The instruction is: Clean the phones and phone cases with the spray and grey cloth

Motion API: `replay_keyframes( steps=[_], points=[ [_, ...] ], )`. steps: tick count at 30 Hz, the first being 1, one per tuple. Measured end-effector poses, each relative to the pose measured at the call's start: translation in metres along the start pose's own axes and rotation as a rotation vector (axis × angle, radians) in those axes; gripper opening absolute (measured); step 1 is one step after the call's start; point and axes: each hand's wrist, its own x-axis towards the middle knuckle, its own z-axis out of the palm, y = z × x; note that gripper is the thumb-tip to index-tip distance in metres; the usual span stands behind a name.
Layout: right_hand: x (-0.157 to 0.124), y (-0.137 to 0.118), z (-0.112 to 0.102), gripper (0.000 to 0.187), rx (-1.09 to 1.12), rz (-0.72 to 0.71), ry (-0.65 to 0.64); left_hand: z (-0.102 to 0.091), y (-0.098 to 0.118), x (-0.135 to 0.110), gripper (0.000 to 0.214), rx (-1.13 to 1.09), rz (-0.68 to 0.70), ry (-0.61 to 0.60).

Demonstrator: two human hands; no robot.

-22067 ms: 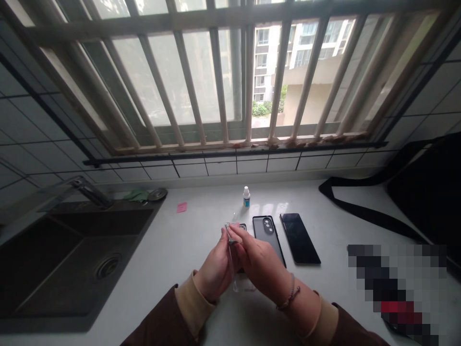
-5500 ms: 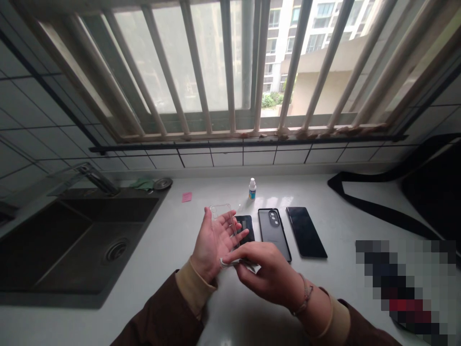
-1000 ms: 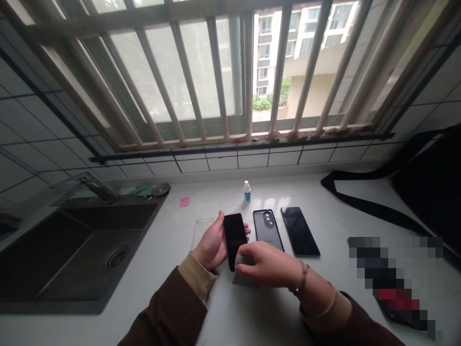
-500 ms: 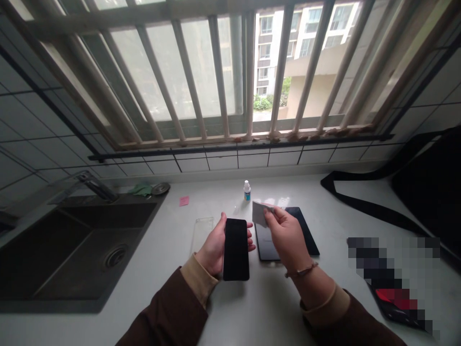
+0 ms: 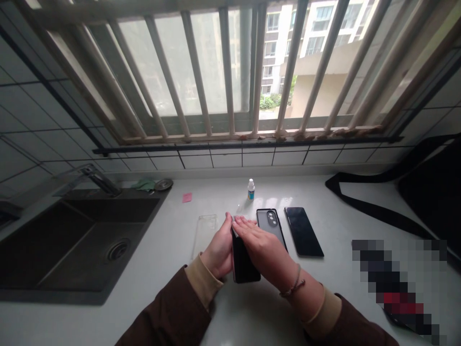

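Observation:
My left hand (image 5: 220, 251) holds a black smartphone (image 5: 247, 264) from its left side, screen up and tilted above the counter. My right hand (image 5: 257, 238) lies across the upper screen, fingers straight and close together. A sliver of a folded grey cloth (image 5: 236, 234) shows at the fingertips; the palm hides the rest. Just right of the hands lies a dark phone case (image 5: 275, 232) with a camera cutout block, partly covered by my right hand. Beyond it lies a second black phone (image 5: 304, 231). A clear phone case (image 5: 206, 230) lies left, partly behind my left hand.
Behind the hands stands a small white-capped bottle (image 5: 251, 190). A pink paper note (image 5: 187, 197) lies left of it. The sink (image 5: 101, 295) with its faucet (image 5: 99, 181) takes up the left. A black bag strap (image 5: 374, 211) and a pixelated dark object (image 5: 399, 288) are at the right.
My right hand has come down and left with the grey cloth onto the phone screen, uncovering the dark case and second phone. My left hand keeps hold of its phone. The view has shifted slightly.

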Motion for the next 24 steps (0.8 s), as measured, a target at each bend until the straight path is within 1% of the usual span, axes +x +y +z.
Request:
replay_keyframes(
  steps=[4, 7, 10, 15, 20, 22, 24],
  points=[
    [0.0, -0.01, -0.002, 0.053, 0.032, -0.049, -0.047, -0.001, 0.009, -0.004, 0.072, 0.026, 0.005, 0.113],
    [0.0, -0.018, -0.004, 0.051, 0.068, -0.069, -0.064, -0.004, 0.014, -0.003, 0.075, 0.021, 0.021, 0.158],
    [0.001, -0.023, -0.006, 0.045, 0.098, -0.106, -0.083, -0.008, 0.018, -0.001, 0.077, 0.038, 0.076, 0.195],
    [-0.001, -0.028, -0.01, 0.038, 0.133, -0.148, -0.156, -0.008, 0.028, -0.001, 0.078, 0.069, 0.185, 0.299],
    [-0.001, -0.031, -0.013, 0.037, 0.172, -0.215, -0.195, -0.007, 0.039, -0.002, 0.077, 0.068, 0.215, 0.333],
    [-0.001, -0.031, -0.017, 0.037, 0.204, -0.21, -0.208, -0.008, 0.041, -0.002, 0.076, 0.049, 0.216, 0.335],
    [-0.001, -0.031, -0.023, 0.037, 0.255, -0.166, -0.22, -0.009, 0.042, -0.001, 0.076, 0.026, 0.21, 0.338]
  ],
)
